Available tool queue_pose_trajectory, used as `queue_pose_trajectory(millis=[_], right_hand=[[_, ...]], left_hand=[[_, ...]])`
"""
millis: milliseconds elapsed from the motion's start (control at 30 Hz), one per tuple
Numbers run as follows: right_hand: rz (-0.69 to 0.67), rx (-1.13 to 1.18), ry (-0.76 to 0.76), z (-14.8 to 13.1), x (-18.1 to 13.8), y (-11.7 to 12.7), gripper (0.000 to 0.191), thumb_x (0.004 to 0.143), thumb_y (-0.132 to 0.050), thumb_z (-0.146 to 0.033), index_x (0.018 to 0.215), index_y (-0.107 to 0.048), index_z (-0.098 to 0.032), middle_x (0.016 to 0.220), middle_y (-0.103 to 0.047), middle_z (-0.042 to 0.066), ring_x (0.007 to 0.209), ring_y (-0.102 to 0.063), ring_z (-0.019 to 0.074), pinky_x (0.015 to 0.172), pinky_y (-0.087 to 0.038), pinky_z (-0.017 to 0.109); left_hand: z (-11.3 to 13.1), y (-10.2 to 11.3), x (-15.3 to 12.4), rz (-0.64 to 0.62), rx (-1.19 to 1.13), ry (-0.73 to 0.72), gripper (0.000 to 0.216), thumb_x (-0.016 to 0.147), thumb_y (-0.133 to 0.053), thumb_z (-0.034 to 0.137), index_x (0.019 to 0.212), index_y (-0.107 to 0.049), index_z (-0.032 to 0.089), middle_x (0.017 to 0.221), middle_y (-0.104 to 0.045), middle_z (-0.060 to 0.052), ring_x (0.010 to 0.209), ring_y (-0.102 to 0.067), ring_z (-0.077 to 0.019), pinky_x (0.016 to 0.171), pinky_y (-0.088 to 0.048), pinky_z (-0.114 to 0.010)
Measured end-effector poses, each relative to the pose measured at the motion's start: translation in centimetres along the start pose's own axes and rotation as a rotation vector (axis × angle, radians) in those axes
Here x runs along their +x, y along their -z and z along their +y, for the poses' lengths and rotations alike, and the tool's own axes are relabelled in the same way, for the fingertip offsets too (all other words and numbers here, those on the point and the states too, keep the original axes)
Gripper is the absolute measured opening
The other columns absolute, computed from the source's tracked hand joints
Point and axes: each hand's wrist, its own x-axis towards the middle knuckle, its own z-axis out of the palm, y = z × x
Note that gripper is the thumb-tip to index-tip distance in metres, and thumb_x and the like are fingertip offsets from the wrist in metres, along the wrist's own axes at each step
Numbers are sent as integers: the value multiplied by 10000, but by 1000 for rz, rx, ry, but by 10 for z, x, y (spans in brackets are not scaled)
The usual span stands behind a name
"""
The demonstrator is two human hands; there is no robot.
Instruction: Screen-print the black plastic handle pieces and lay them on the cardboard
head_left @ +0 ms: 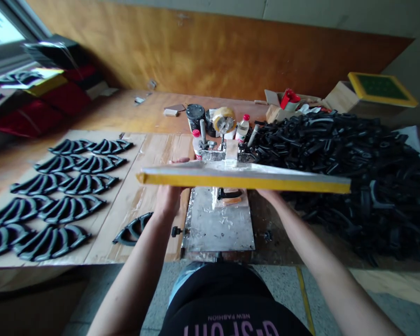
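I'm watching left hand (pixel 170 196) gripping frame (pixel 245 182) toward left end; right hand (pixel 270 196) sitting under right half, mostly hidden, grip I cannot tell. Frame hovering over far part of plate (pixel 219 231), black piece (pixel 233 194) lying below near edge. Black pile (pixel 332 154) sitting right; fan pieces (pixel 52 240) lying left on cardboard (pixel 161 149).

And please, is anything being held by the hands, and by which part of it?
It cannot be told: the yellow-edged frame hides much of the left hand and the right hand.
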Motion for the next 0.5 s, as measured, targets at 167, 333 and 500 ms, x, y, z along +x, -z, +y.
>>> queue_pose_trajectory(millis=[167,333,500], right_hand=[[-227,14,275,-41,-27,-45,384,799,-751,-184,1174,-688,-237,1087,-655,67,1067,-568,207,965,-452,373],[-265,-47,388,-42,-28,-49,226,904,-604,-152,1102,-695,-215,1045,-597,76,1005,-523,220,880,-417,347],[-183,-112,442,-43,-36,-51,236,924,-474,-75,1060,-654,-143,1052,-641,128,1057,-514,278,889,-384,391]], left_hand=[[-5,-8,-2,66,62,28,625,871,-451,677,1217,-565,169,918,-676,-52,811,-640,-163,667,-522,-266],[-57,-2,-55,-32,125,334,631,826,-532,677,1202,-600,175,948,-695,-80,800,-637,-169,643,-489,-260],[-106,-24,-102,-165,113,611,651,781,-570,684,1114,-654,131,1006,-699,-146,835,-641,-195,620,-478,-262]])
